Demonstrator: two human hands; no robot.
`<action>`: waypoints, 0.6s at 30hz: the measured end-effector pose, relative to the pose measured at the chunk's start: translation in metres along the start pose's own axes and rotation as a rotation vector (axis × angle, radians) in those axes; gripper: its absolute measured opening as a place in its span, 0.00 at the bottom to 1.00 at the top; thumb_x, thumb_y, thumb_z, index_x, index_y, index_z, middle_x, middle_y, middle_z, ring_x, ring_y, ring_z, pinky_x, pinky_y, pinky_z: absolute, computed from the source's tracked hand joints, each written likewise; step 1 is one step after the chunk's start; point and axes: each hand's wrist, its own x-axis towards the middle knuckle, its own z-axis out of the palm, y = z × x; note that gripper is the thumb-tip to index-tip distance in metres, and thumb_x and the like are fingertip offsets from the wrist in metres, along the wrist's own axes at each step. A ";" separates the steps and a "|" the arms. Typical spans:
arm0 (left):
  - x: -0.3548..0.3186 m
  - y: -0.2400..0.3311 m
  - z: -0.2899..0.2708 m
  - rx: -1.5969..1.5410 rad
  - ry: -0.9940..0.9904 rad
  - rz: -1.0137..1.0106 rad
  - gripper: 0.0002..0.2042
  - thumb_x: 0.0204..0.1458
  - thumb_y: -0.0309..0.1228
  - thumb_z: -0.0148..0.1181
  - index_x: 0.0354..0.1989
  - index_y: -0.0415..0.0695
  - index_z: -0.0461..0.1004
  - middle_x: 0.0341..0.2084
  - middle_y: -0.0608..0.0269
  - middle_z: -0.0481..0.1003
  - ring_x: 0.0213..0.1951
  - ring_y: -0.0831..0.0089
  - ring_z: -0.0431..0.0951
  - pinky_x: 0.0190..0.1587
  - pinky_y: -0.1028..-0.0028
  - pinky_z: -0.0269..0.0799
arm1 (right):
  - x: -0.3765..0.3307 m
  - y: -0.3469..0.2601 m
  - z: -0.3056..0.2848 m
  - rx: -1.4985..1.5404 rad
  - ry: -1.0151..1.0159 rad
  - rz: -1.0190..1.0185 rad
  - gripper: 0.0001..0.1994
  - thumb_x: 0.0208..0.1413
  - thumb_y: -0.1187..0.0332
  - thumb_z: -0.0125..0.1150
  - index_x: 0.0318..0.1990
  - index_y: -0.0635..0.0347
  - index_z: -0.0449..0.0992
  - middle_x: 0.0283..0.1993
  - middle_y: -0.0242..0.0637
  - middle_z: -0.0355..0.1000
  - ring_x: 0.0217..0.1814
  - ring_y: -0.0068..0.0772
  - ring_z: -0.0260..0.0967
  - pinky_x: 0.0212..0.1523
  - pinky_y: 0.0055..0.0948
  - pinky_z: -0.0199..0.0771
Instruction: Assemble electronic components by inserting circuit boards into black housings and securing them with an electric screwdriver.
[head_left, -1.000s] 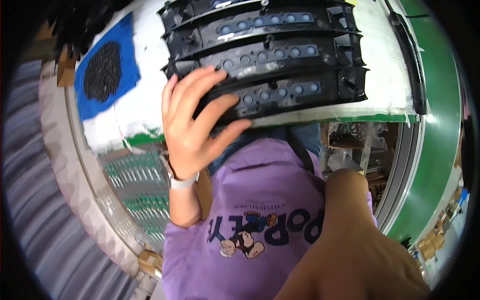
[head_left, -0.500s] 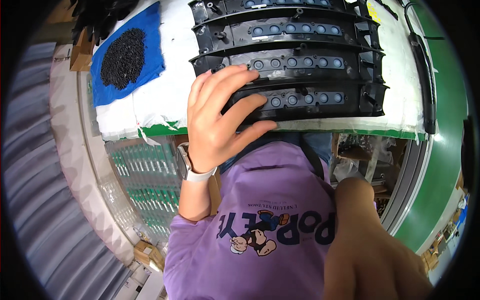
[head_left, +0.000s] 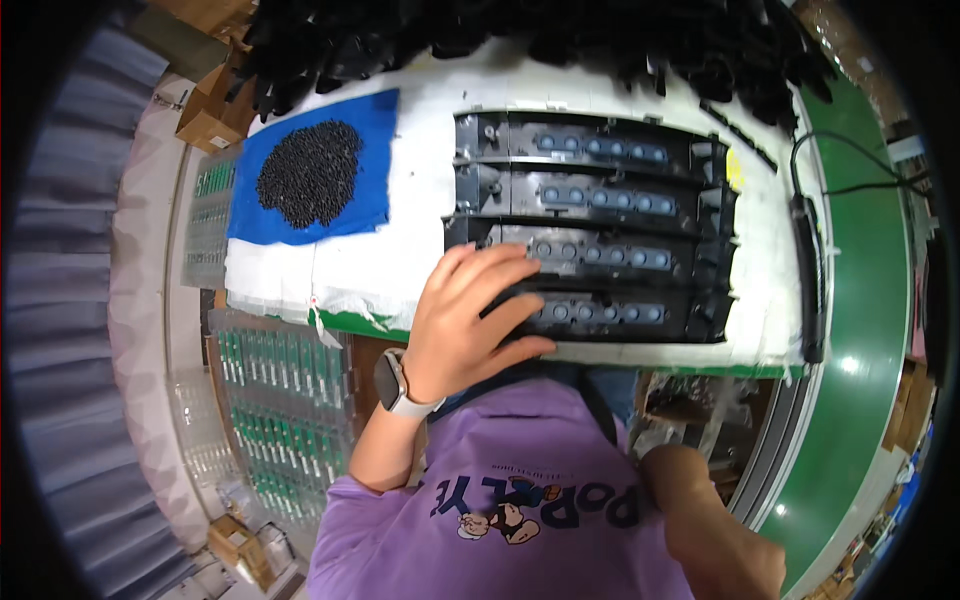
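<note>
Several long black plastic housings (head_left: 610, 205), each with a row of round bluish-grey inserts, lie side by side on the white-covered table. My left hand (head_left: 470, 315), with a watch on its wrist, lies over the left ends of the two nearest housings. Its fingers are stretched and apart, touching the black plastic without visibly gripping anything. My right hand (head_left: 735, 555) is low at the right, off the table and beside my body. Its fingers are blurred and mostly out of sight, so whatever it may hold cannot be made out.
A heap of small black parts (head_left: 310, 175) rests on a blue cloth (head_left: 375, 215) at the left. Many black pieces (head_left: 540, 35) crowd the far edge. A black corded tool (head_left: 812, 285) lies at the right, near a thin black strip (head_left: 740, 137). Trays (head_left: 280, 400) with green-and-white pieces stand below left.
The view has shifted, so the table appears lower and more of its far side shows. My left hand stays on the housings' left ends; my right hand remains low at the right.
</note>
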 end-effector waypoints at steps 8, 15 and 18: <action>0.002 -0.005 0.001 -0.023 0.029 -0.017 0.18 0.33 0.42 0.70 0.31 0.45 0.76 0.43 0.61 0.74 0.50 0.61 0.71 0.50 0.59 0.62 | -0.046 -0.102 -0.034 -0.517 -0.075 1.159 0.18 0.40 0.60 0.69 0.35 0.63 0.75 0.33 0.39 0.76 0.42 0.44 0.74 0.43 0.40 0.73; -0.010 -0.013 -0.001 0.061 0.100 0.028 0.20 0.41 0.47 0.64 0.35 0.44 0.73 0.44 0.59 0.71 0.52 0.60 0.69 0.57 0.51 0.55 | -0.088 -0.079 -0.028 -1.188 -1.064 1.536 0.32 0.37 0.64 0.69 0.56 0.53 0.68 0.64 0.48 0.56 0.69 0.53 0.50 0.62 0.54 0.48; -0.023 -0.009 0.000 0.017 0.263 0.091 0.20 0.44 0.46 0.61 0.39 0.45 0.72 0.48 0.57 0.70 0.54 0.60 0.69 0.58 0.50 0.55 | -0.089 -0.083 -0.026 -1.247 -1.121 1.461 0.29 0.45 0.63 0.63 0.58 0.56 0.66 0.66 0.47 0.55 0.69 0.54 0.49 0.64 0.54 0.44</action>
